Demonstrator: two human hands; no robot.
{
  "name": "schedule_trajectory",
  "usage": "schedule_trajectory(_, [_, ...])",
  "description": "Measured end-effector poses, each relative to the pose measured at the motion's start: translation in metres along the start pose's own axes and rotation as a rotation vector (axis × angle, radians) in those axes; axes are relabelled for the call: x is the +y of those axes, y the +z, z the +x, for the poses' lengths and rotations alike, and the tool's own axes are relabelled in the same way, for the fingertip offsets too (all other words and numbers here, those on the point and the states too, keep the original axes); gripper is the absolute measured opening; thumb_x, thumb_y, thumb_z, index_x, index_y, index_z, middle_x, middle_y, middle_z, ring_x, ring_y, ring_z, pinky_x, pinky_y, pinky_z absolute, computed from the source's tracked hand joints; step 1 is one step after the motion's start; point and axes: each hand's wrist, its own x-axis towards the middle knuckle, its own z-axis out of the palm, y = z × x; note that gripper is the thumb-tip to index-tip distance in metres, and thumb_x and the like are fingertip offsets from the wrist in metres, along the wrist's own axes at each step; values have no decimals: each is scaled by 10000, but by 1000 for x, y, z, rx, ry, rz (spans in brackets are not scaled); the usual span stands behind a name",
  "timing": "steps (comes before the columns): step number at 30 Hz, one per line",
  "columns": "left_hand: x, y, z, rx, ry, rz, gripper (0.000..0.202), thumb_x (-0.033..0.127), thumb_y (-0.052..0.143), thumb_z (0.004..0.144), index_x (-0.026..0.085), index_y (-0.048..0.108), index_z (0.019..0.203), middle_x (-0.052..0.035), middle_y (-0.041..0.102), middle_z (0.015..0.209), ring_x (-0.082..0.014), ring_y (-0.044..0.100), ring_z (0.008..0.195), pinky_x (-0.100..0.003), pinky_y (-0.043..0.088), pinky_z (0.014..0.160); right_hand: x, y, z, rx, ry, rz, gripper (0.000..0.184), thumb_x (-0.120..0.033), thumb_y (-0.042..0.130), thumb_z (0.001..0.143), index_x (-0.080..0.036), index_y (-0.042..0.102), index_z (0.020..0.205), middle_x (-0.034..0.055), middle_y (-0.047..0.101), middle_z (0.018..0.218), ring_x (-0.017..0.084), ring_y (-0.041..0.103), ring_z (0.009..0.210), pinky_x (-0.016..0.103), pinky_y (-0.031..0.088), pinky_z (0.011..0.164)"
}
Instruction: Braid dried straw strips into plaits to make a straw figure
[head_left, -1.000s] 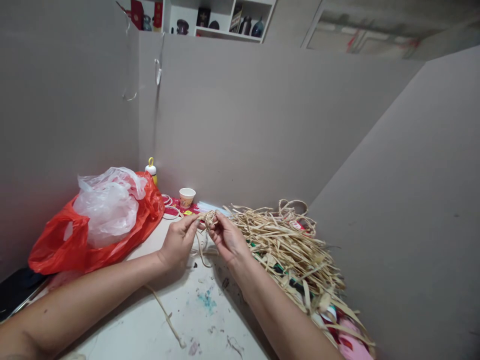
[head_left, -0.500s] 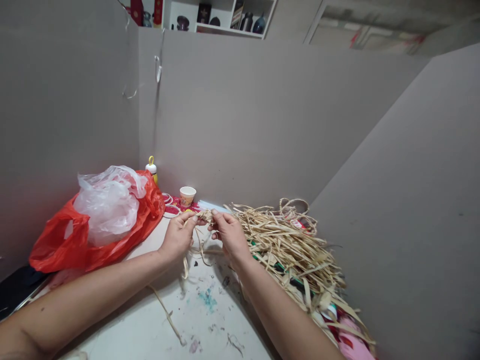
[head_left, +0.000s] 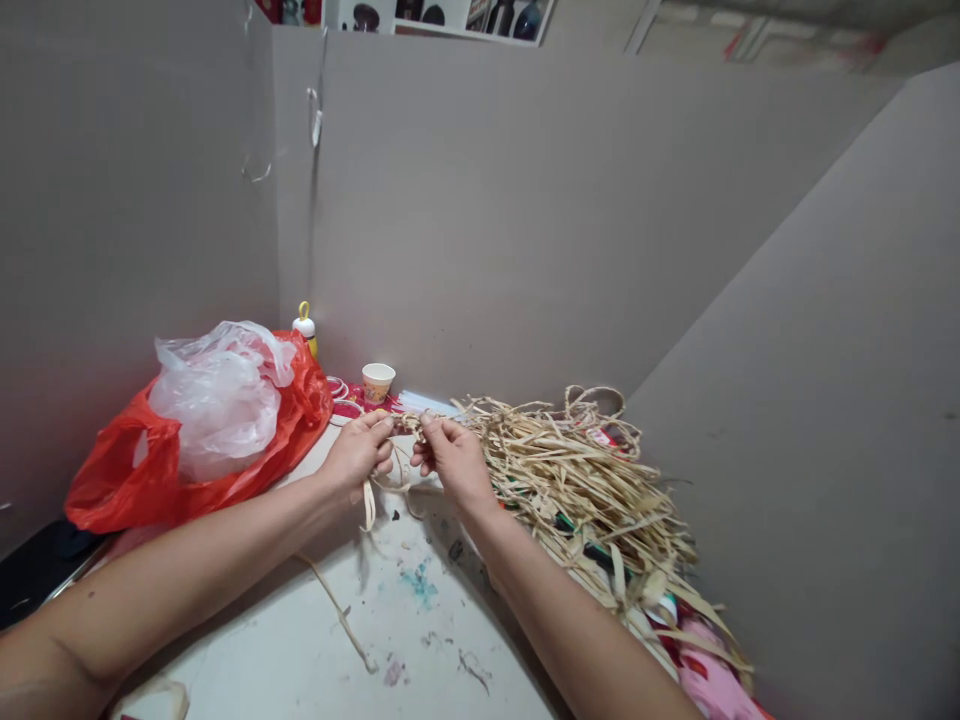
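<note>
Between my two hands a small piece of braided straw point(head_left: 406, 424) is stretched above the white table point(head_left: 330, 620). My left hand point(head_left: 358, 450) pinches its left end, with pale loose strands dangling below the fingers. My right hand point(head_left: 454, 458) grips the right end between thumb and fingers. Thin strands hang from the work toward the tabletop. Just right of my right hand lies a big heap of dry straw strips point(head_left: 585, 470). One loose straw strand point(head_left: 337, 612) rests on the table below my left forearm.
A red plastic bag point(head_left: 124, 470) with a clear bag point(head_left: 217, 400) on it sits at the left. Behind my hands stand a paper cup point(head_left: 378, 382) and a yellow-and-white bottle point(head_left: 304, 328). Grey partitions point(head_left: 480, 220) enclose the table. A pink item point(head_left: 709, 668) lies front right.
The view has tilted slightly downward, so the shelf sits higher in the frame. Both hands keep hold of the braided straw, with the fingers shifted a little.
</note>
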Motion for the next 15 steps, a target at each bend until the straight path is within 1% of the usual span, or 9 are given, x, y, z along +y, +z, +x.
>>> schedule_trajectory(3, [2,1,1,10,-93,-66,122,155,531,806,174,440,728,94,423,479,8,210,303,-125,172,333,1,-1,-2,-4,-69,-123,469,-616,547,766,-166,519,635,-13,559,507,85,488,379,192,364,377])
schedule_trajectory(5, [1,1,2,25,-136,-98,116,116,484,826,170,434,736,79,458,522,14,207,304,-121,161,329,2,-2,-4,-14,-118,-212,462,-600,505,807,-173,517,630,-14,556,503,90,489,395,201,369,410])
schedule_trajectory(8, [-1,-2,5,37,-188,-125,122,118,461,850,166,446,739,81,434,517,13,201,303,-118,154,322,1,-1,-8,-38,-191,-352,418,-537,455,866,-181,520,656,-12,560,520,107,521,440,219,379,470])
schedule_trajectory(12, [-1,-2,7,47,-233,-133,134,95,436,861,156,467,745,79,428,502,10,210,298,-117,142,315,-2,0,-10,-84,-259,-541,347,-402,386,925,-185,505,681,-1,581,561,108,534,458,228,368,514])
schedule_trajectory(15, [-1,0,6,83,-242,-126,171,90,415,874,164,439,722,85,414,492,11,207,292,-116,132,314,-2,-1,-10,-73,-293,-701,337,-323,351,938,-187,498,668,13,579,563,119,519,493,240,346,547])
